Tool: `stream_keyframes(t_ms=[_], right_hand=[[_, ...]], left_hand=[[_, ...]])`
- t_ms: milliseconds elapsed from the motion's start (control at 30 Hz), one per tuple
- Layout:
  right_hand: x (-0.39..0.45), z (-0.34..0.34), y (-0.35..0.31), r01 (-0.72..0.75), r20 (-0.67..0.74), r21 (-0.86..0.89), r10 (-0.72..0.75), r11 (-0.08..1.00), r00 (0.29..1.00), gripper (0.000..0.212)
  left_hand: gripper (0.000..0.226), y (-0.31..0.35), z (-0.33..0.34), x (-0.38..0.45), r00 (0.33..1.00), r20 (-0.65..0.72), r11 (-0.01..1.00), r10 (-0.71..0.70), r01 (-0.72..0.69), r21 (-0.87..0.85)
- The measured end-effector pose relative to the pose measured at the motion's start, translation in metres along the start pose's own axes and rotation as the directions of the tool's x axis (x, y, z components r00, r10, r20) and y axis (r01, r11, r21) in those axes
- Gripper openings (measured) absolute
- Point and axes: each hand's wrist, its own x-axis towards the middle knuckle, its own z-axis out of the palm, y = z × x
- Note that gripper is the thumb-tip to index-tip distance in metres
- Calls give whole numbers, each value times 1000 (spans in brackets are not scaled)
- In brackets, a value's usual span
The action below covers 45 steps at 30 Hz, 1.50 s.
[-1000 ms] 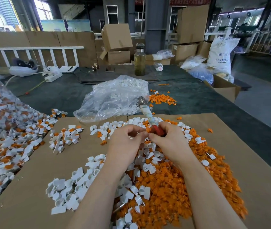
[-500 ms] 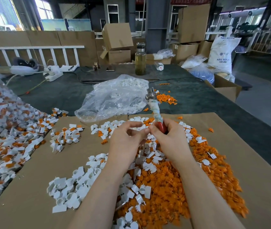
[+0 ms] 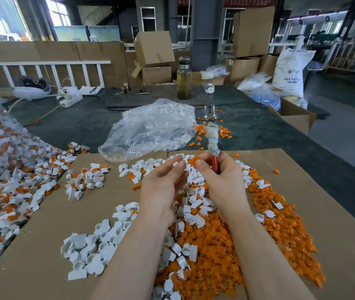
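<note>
My right hand [image 3: 219,176] grips the red handle of a hand tool [image 3: 212,135] that stands nearly upright, its shaft wrapped in white cloth and its metal head on top. The thumb and forefinger of that hand also pinch a small orange plastic piece [image 3: 194,160]. My left hand [image 3: 163,180] is just left of it, a small white plastic piece [image 3: 177,163] pinched at its fingertips. Below both hands lies a heap of orange pieces [image 3: 226,252] mixed with white pieces [image 3: 94,250] on a brown cardboard sheet [image 3: 42,245].
A clear plastic bag of white parts [image 3: 150,131] lies beyond the cardboard. A big bag of joined orange-and-white parts [image 3: 1,165] fills the left side. A bottle [image 3: 183,79], a power strip [image 3: 70,100] and cartons stand at the back. An open box [image 3: 295,118] sits right.
The two hands have drawn slightly apart and risen. The tool has swung from leaning left to nearly upright.
</note>
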Motion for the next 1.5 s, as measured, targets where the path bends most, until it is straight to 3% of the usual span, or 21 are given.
stream_keyframes(t_ms=[167, 433, 867, 1300, 1500], right_hand=[[-1, 0, -2, 43, 2, -9, -43, 999, 999, 14], [-1, 3, -1, 96, -41, -233, -109, 968, 993, 9], [-4, 5, -3, 168, -74, -250, -192, 954, 979, 12], [-5, 6, -4, 143, -74, -313, -175, 939, 982, 11], [-4, 6, -5, 114, -47, -293, -133, 949, 990, 7]], left_hand=[[21, 0, 4, -2, 1000, -6, 999, 10, -10, 33], [16, 1, 7, -4, 996, -39, 997, 74, -74, 19], [12, 1, 12, -10, 957, -44, 936, 285, -268, 229], [13, 1, 9, -9, 894, -3, 791, 448, -395, 467], [12, 0, 8, -6, 886, 6, 773, 463, -408, 485]])
